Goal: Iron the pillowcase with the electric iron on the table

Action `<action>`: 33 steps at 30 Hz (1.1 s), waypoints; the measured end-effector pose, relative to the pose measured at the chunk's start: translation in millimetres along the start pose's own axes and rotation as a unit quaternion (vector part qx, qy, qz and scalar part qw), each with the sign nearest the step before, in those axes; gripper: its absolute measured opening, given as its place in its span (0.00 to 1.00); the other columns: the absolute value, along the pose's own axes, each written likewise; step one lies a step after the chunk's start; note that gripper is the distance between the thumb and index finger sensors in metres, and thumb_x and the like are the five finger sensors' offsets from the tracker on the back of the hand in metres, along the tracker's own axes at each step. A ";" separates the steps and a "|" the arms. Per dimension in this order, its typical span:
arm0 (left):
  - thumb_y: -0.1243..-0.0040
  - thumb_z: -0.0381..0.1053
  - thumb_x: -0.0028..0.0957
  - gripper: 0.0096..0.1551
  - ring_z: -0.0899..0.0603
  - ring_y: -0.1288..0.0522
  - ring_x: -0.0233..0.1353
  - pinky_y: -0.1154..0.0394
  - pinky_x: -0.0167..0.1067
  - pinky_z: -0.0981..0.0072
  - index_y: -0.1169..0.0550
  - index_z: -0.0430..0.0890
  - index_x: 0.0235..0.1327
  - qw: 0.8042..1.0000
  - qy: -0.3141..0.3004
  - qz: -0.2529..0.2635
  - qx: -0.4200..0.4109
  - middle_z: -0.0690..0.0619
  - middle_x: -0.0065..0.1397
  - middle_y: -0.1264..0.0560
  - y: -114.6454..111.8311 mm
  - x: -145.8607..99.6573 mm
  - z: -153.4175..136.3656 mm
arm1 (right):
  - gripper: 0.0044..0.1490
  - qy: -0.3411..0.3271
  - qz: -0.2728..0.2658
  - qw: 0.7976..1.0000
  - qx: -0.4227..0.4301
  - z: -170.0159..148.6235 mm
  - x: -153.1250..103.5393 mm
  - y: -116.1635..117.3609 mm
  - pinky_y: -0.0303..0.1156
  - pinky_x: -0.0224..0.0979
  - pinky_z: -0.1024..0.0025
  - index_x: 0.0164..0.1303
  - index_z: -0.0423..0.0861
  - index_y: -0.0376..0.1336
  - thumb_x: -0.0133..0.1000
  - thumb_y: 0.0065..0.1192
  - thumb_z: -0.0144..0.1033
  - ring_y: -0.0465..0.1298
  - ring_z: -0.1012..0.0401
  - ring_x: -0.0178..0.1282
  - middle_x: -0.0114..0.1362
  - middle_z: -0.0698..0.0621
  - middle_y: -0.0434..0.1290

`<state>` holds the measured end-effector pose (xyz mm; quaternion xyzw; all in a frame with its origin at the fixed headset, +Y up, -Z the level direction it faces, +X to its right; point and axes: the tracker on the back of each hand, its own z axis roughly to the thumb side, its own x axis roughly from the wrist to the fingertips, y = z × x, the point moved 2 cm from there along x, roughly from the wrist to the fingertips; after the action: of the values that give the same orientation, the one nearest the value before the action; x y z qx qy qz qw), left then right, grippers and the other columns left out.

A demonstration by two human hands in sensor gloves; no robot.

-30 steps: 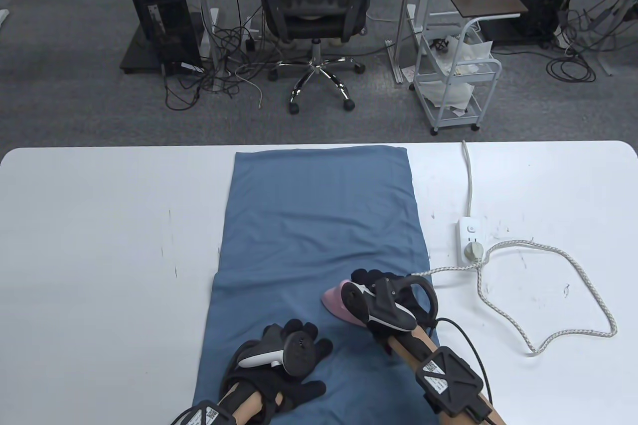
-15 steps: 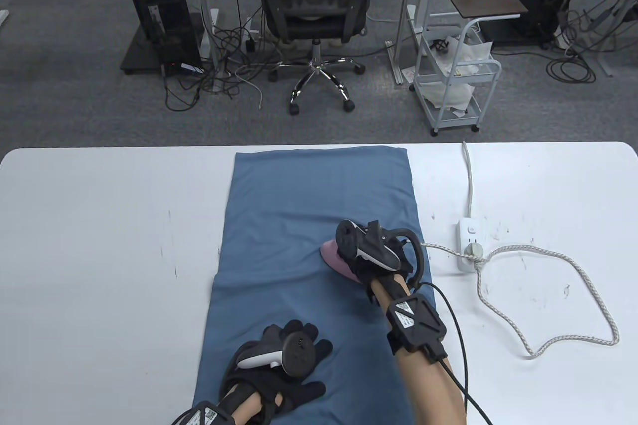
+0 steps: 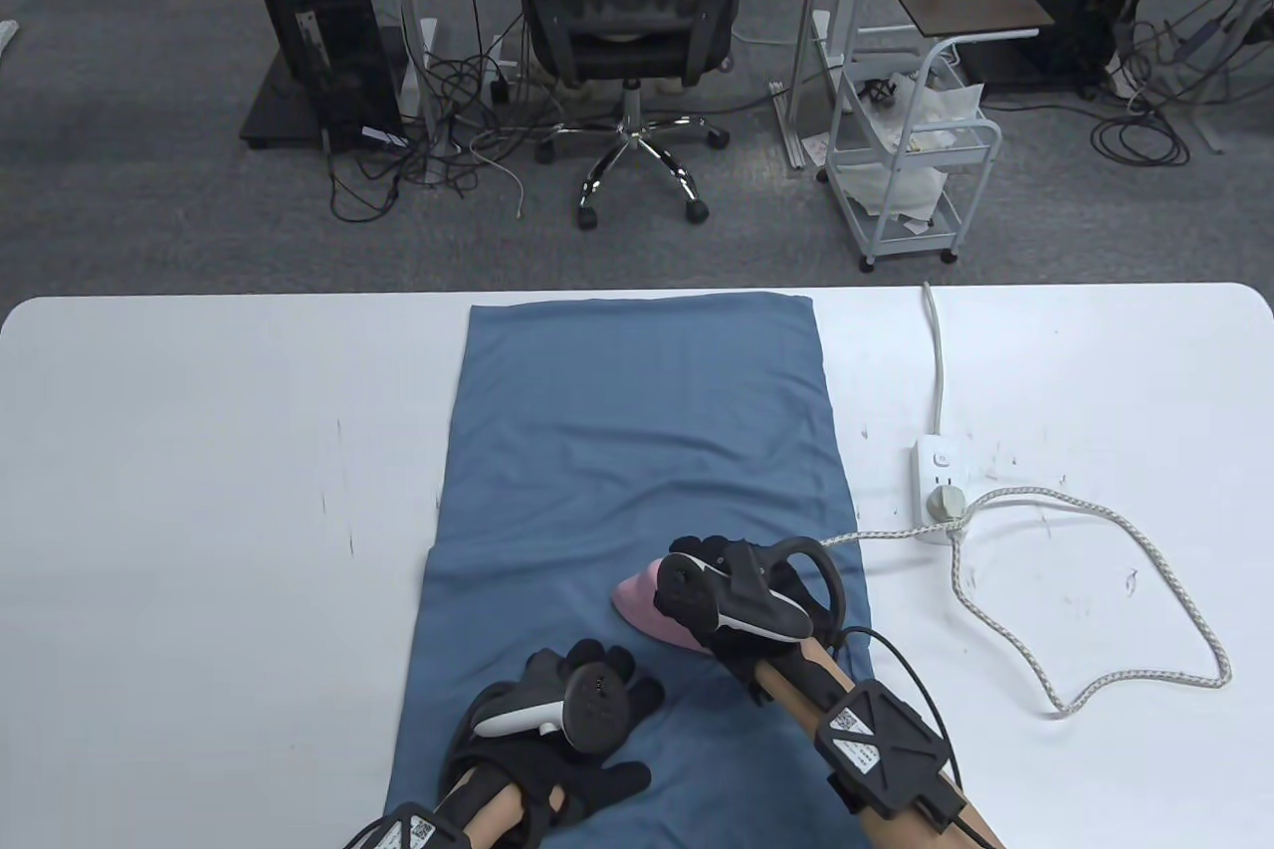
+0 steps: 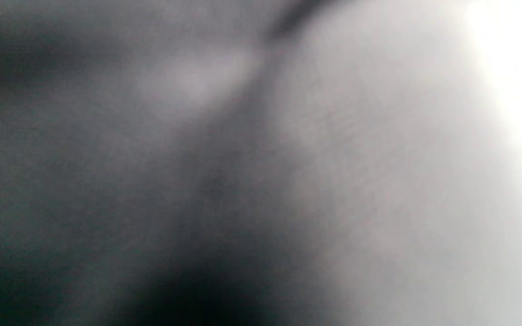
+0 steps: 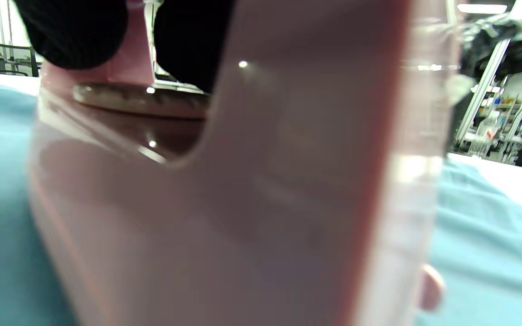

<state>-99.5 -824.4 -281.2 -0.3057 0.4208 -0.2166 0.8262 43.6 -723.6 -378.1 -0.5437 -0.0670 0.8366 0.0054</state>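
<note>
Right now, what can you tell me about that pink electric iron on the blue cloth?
The pink electric iron has a glossy plastic-looking body, seen close in the right wrist view. It sits on the near right part of the blue pillowcase, tip pointing left. The gloved right hand grips its handle. Its braided cord runs to the white power strip.

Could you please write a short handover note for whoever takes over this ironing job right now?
Left hand: rests flat, fingers spread, on the near end of the blue pillowcase, holding it down.
Right hand: grips the handle of the pink iron, which sits on the pillowcase's near right part.
The iron's cord loops across the white table to the power strip.
Done: pillowcase spread lengthwise, looks mostly smooth.
Left: a fold line crosses the near third; finish passes there, then park the iron off the cloth.
</note>
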 end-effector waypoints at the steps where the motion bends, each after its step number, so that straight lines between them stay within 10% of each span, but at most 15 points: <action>1: 0.66 0.73 0.54 0.48 0.40 0.88 0.73 0.82 0.63 0.32 0.74 0.64 0.71 1.000 0.000 0.000 0.000 0.55 0.74 0.85 0.1 -0.1 0.1 | 0.33 0.004 0.000 1.000 -0.011 0.4 4.9 0.4 0.81 0.55 0.60 0.58 0.49 0.66 0.51 0.59 0.59 0.81 0.65 0.37 0.46 0.55 0.79; 12: 0.66 0.73 0.54 0.48 0.39 0.88 0.73 0.82 0.63 0.32 0.74 0.64 0.71 1.000 0.001 0.000 0.003 0.55 0.74 0.86 -0.2 -0.4 0.7 | 0.32 0.121 0.016 0.993 -0.004 -30.0 90.3 11.2 0.82 0.54 0.62 0.58 0.50 0.66 0.50 0.60 0.59 0.81 0.67 0.36 0.44 0.56 0.79; 25: 0.66 0.73 0.54 0.48 0.40 0.88 0.74 0.82 0.63 0.32 0.74 0.64 0.71 1.000 0.002 0.002 0.005 0.55 0.74 0.86 -0.2 -0.6 1.2 | 0.37 -0.039 -0.009 0.999 0.037 27.7 21.8 -11.9 0.83 0.52 0.62 0.60 0.47 0.66 0.50 0.58 0.62 0.81 0.66 0.34 0.45 0.55 0.80; 33: 0.66 0.73 0.54 0.48 0.39 0.88 0.74 0.82 0.63 0.32 0.74 0.65 0.70 1.000 0.003 0.001 0.005 0.55 0.74 0.86 -0.3 -1.1 1.5 | 0.38 -0.033 0.003 0.999 0.036 34.9 53.9 0.7 0.82 0.52 0.62 0.60 0.47 0.67 0.50 0.58 0.62 0.81 0.66 0.34 0.44 0.54 0.80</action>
<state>-98.9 -823.4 -279.7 -0.3007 0.4221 -0.2187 0.8268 -10.2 -723.6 -413.2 -0.5154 -0.0352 0.8560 0.0208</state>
